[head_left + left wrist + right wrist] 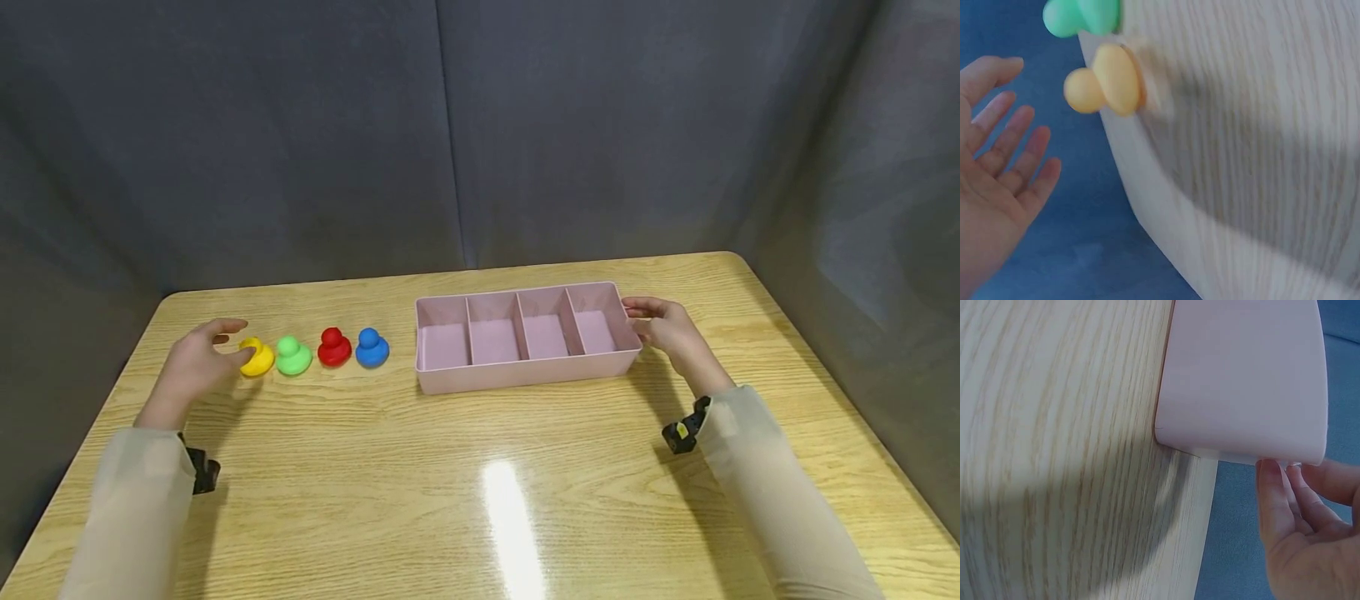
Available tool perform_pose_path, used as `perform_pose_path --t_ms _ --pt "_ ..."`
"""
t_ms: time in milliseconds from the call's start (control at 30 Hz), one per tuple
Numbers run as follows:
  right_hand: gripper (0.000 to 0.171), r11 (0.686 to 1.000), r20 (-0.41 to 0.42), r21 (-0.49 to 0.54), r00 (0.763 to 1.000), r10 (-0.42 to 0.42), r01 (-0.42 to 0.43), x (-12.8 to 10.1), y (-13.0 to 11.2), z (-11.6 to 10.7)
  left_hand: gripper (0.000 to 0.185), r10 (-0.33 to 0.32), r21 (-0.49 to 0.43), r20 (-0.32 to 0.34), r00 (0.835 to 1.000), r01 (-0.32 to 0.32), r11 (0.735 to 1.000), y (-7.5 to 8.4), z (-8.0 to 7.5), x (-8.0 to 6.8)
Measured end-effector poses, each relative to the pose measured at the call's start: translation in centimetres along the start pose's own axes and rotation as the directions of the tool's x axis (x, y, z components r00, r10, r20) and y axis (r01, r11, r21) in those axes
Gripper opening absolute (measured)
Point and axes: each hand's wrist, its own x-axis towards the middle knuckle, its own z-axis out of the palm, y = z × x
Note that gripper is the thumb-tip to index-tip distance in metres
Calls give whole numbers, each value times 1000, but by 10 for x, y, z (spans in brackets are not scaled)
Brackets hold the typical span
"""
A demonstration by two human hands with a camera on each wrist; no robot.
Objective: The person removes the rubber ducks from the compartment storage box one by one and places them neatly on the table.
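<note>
The person's left hand point(197, 360) is hovering over the left part of the pale wood-grain table point(480, 500), its fingers spread and only loosely bent, holding nothing; the left wrist view is showing the open palm and straight fingers point(1007, 140) apart from the toy. The small yellow plastic duck point(257, 357) is sitting just to the right of that hand's fingertips, near them, though whether skin is touching plastic is hard to tell from the head view; from the wrist the gap is looking clear. This duck is heading a row that is running left to right across the table: next to it are standing a small green plastic duck point(293, 356), a small red plastic duck point(334, 347) and a small blue plastic duck point(372, 348), each just beside its neighbour. The left hand is by far the nearer one to the row. Further right, well apart from the blue duck, the long pink plastic tray with four compartments point(525, 377) is lying with its long axis parallel to the row of ducks, all four compartments showing nothing inside. The right hand point(670, 329) is resting at the tray's right end, fingers curled against the short wall and its rim, as the right wrist view is confirming with fingertips point(1270, 487) pressing on the pink edge.
</note>
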Motion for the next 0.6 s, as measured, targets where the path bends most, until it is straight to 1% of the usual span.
perform_pose_path --t_ms 133,333,433,600 --pt "49 1000 -5 0 1000 7 -7 -1 -1 1 55 34 -9 -72 997 -35 999 13 4 -4" --pt "49 999 -12 28 1000 16 -16 -3 1 1 46 86 -24 -173 981 -92 995 34 14 -11" --pt "49 999 -24 37 999 22 -21 -5 3 1 45 97 -39 -204 974 -107 993 43 18 -15" --pt "49 999 -34 32 999 12 -11 -10 5 2 46 86 -65 -218 972 -102 993 55 24 -21"
